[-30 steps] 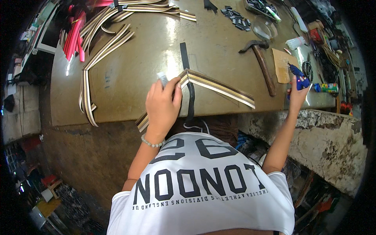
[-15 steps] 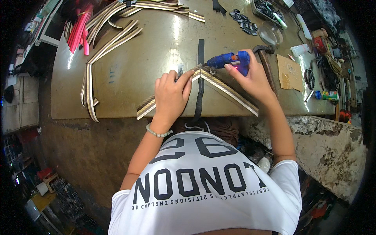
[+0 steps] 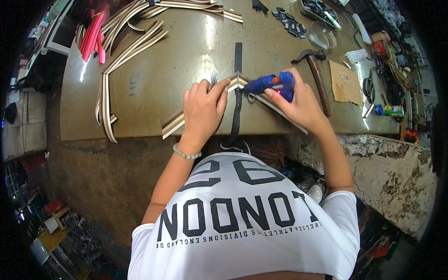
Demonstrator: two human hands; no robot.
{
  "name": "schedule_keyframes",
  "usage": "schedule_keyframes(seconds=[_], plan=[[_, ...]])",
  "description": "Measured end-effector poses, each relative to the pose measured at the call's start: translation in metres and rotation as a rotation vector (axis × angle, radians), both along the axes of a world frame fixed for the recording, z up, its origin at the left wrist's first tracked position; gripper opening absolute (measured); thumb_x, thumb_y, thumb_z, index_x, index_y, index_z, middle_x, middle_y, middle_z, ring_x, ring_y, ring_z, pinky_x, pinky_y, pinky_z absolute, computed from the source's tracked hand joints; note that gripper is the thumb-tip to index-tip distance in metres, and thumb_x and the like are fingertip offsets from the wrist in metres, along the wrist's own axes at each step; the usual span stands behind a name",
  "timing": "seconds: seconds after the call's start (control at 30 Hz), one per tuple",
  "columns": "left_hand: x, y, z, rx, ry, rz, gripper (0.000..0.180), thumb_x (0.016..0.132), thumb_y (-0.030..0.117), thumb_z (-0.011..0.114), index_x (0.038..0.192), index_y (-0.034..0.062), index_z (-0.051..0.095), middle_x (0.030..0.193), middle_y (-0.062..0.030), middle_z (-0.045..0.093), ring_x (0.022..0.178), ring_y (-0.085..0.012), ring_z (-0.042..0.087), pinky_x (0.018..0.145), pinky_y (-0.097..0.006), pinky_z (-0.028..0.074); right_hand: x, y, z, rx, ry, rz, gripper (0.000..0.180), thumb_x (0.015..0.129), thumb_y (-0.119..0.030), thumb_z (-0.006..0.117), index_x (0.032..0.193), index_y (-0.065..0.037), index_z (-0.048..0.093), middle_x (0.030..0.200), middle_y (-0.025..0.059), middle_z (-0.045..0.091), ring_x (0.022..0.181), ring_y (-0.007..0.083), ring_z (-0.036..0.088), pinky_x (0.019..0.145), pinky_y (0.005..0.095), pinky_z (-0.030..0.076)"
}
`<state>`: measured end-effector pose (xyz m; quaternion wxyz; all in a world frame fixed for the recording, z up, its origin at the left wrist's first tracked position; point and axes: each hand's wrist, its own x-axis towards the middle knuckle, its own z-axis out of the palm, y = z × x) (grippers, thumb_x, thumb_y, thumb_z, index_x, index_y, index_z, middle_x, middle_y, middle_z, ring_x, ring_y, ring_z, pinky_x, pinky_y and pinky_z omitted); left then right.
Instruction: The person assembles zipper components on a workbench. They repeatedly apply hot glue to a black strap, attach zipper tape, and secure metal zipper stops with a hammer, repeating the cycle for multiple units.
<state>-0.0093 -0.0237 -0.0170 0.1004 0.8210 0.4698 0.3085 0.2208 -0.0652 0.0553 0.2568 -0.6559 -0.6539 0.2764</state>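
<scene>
My right hand (image 3: 301, 105) is closed round the handle of a blue glue gun (image 3: 262, 85). The gun's nozzle points left, at or just below the peak of a striped strap (image 3: 172, 125) in brown, tan and white. This strap lies bent in an upside-down V on the table. My left hand (image 3: 201, 105) presses down on its left arm, with thumb and index finger closed on the band near the peak. A black strip (image 3: 237, 112) runs under the peak, from the table's middle toward its front edge. The gun and hand cover much of the strap's right arm.
A hammer (image 3: 319, 81) lies right of my right hand, beside a cardboard piece (image 3: 344, 83). Farther back are small black pieces (image 3: 290, 24) and a clear round dish (image 3: 322, 36). Striped straps (image 3: 106, 95) and pink strips (image 3: 94, 37) occupy the left side.
The glue gun has shifted slightly down with my right hand, its nozzle moving from the top of the strap's peak to just under it. My left hand stays nearly in place.
</scene>
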Motion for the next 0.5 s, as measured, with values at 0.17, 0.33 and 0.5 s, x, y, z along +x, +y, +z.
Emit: schedule_keyframes(seconds=[0.17, 0.33, 0.5], plan=[[0.001, 0.001, 0.000, -0.001, 0.018, 0.001, 0.024, 0.088, 0.019, 0.066, 0.112, 0.0167, 0.069, 0.078, -0.0090, 0.053, 0.075, -0.0262, 0.052, 0.070, -0.038, 0.039, 0.008, -0.020, -0.001, -0.109, 0.135, 0.137, 0.044, 0.085, -0.036, 0.074, 0.108, -0.003, 0.057, 0.079, 0.0145, 0.069, 0.071, 0.0261, 0.069, 0.066, 0.0387, 0.052], [-0.001, 0.001, -0.005, -0.007, -0.109, 0.019, 0.035, 0.097, 0.019, 0.058, 0.129, 0.0081, 0.053, 0.082, -0.0102, 0.054, 0.073, -0.0226, 0.050, 0.074, -0.035, 0.042, 0.091, -0.041, -0.036, 0.341, 0.422, -0.528, 0.035, 0.093, -0.034, 0.068, 0.105, -0.004, 0.056, 0.087, 0.0058, 0.064, 0.072, 0.0111, 0.062, 0.066, 0.0272, 0.050], [-0.009, -0.002, 0.005, -0.210, -0.631, -0.253, 0.038, 0.105, 0.010, 0.036, 0.142, 0.0090, 0.025, 0.084, -0.0039, 0.047, 0.075, -0.0121, 0.043, 0.071, -0.028, 0.039, 0.153, -0.063, -0.029, 0.158, -0.306, -1.063, 0.053, 0.097, -0.046, 0.058, 0.119, 0.002, 0.059, 0.106, 0.0197, 0.068, 0.094, 0.0260, 0.065, 0.086, 0.0357, 0.048]])
